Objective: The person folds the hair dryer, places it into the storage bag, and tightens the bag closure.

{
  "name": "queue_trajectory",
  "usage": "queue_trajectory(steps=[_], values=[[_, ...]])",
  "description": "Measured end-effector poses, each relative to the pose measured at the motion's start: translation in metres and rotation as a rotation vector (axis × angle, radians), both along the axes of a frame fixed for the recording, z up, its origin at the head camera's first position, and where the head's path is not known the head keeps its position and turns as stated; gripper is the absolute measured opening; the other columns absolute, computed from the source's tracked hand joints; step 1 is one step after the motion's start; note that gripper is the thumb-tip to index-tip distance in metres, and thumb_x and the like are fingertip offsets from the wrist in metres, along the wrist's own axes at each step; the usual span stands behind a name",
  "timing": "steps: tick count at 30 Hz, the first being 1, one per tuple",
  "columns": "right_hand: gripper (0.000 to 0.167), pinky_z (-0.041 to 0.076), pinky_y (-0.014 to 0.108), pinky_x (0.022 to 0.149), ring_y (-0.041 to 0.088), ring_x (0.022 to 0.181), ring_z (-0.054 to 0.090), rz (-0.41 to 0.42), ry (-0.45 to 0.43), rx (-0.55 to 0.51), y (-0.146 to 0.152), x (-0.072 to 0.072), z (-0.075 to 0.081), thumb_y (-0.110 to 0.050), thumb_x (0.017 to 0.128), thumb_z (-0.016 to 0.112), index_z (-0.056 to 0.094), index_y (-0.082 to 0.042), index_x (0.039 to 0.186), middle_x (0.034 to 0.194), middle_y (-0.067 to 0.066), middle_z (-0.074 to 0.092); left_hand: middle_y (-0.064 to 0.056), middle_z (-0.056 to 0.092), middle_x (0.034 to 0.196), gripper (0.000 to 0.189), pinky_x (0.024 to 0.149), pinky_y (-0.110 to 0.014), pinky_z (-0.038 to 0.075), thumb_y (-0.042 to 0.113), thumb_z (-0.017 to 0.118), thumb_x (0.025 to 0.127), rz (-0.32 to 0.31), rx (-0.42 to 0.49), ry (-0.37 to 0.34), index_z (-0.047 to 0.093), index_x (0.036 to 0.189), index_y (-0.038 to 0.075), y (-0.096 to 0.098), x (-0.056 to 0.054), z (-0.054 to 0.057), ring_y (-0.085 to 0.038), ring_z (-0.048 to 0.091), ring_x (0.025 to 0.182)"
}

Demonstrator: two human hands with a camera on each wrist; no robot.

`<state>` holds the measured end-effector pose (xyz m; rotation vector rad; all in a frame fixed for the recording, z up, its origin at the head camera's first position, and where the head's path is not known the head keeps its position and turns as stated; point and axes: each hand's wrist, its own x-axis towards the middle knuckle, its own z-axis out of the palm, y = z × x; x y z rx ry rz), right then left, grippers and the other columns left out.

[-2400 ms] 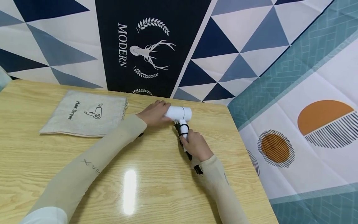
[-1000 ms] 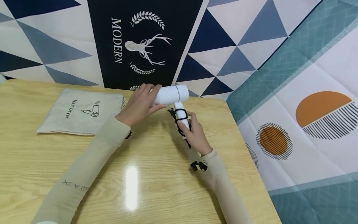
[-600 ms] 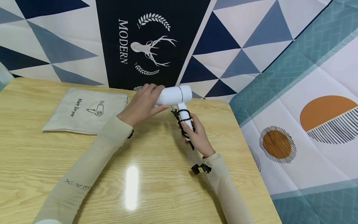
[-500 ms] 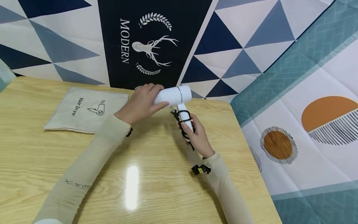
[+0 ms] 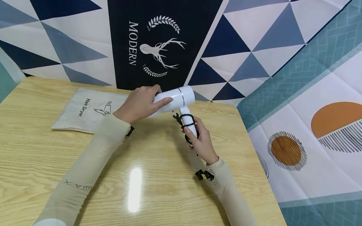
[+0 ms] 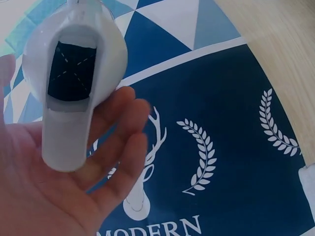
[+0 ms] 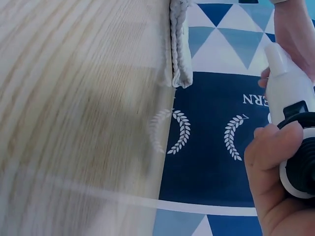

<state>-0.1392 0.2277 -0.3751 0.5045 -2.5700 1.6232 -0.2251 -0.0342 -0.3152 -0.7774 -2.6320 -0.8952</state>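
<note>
A white hair dryer [image 5: 176,98] is held between both hands above the wooden table, its barrel sloping down to the left. My left hand [image 5: 138,104] holds the barrel's left end, thumb on the near side. In the left wrist view that end shows a white nozzle [image 6: 65,135] with a dark slot, the fingers bent beside it. My right hand [image 5: 202,142] grips the handle, which is wound with a black cord [image 5: 188,125]; the cord's plug [image 5: 177,118] shows beside the handle. Part of the handle is hidden by the right fingers.
A grey cloth bag [image 5: 80,110] printed "Hair Dryer" lies flat at the table's back left, partly covered by the left arm. The wooden table [image 5: 158,175] ends at a patterned cloth backdrop [image 5: 240,40] behind and on the right.
The hair dryer has risen from near the tabletop, held by both hands. Since half a second ago, its barrel has tilted, left end lower. The head view has shifted slightly.
</note>
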Motion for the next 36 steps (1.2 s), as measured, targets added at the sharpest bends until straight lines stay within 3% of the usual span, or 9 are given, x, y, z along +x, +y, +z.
queue_trajectory(steps=[5, 8, 17, 26, 36], values=[[0.042, 0.045, 0.039, 0.039, 0.024, 0.056, 0.052, 0.026, 0.016, 0.024, -0.004, 0.001, -0.001, -0.03, 0.103, 0.055, 0.044, -0.021, 0.143, 0.102, 0.015, 0.067, -0.008, 0.068, 0.094, 0.067, 0.067, -0.038, 0.055, 0.069, 0.049, 0.093, -0.032, -0.023, -0.11, 0.058, 0.118, 0.008, -0.003, -0.001, -0.005, -0.02, 0.065, 0.074], [0.042, 0.046, 0.037, 0.039, 0.022, 0.055, 0.052, 0.033, 0.024, 0.032, -0.006, 0.003, 0.0, -0.029, 0.103, 0.055, 0.043, -0.02, 0.143, 0.102, 0.017, 0.067, -0.006, 0.068, 0.095, 0.071, 0.069, -0.038, 0.054, 0.072, 0.047, 0.092, -0.055, -0.041, -0.153, 0.058, 0.126, 0.011, -0.002, -0.001, -0.008, -0.02, 0.062, 0.077], [0.043, 0.045, 0.039, 0.038, 0.024, 0.054, 0.052, -0.027, 0.025, 0.01, -0.006, 0.005, 0.001, -0.034, 0.103, 0.055, 0.044, -0.019, 0.142, 0.099, 0.014, 0.067, -0.006, 0.065, 0.086, 0.073, 0.06, -0.034, 0.051, 0.071, 0.047, 0.093, -0.067, 0.004, -0.106, 0.061, 0.117, 0.004, 0.007, -0.001, -0.011, -0.019, 0.061, 0.068], [0.046, 0.046, 0.045, 0.038, 0.028, 0.056, 0.053, -0.051, 0.051, 0.012, -0.007, 0.006, 0.003, -0.032, 0.104, 0.054, 0.041, -0.018, 0.145, 0.1, 0.014, 0.067, -0.005, 0.063, 0.084, 0.07, 0.055, -0.032, 0.048, 0.07, 0.047, 0.093, -0.034, 0.007, -0.106, 0.06, 0.117, 0.006, 0.012, 0.001, -0.01, -0.018, 0.059, 0.066], [0.045, 0.047, 0.037, 0.038, 0.037, 0.057, 0.054, -0.067, 0.09, -0.003, -0.007, 0.007, 0.004, -0.027, 0.104, 0.053, 0.04, -0.014, 0.146, 0.1, 0.021, 0.065, -0.007, 0.068, 0.093, 0.072, 0.066, -0.036, 0.053, 0.071, 0.046, 0.093, 0.0, 0.036, -0.088, 0.061, 0.122, 0.007, 0.017, 0.004, -0.009, -0.02, 0.063, 0.076]])
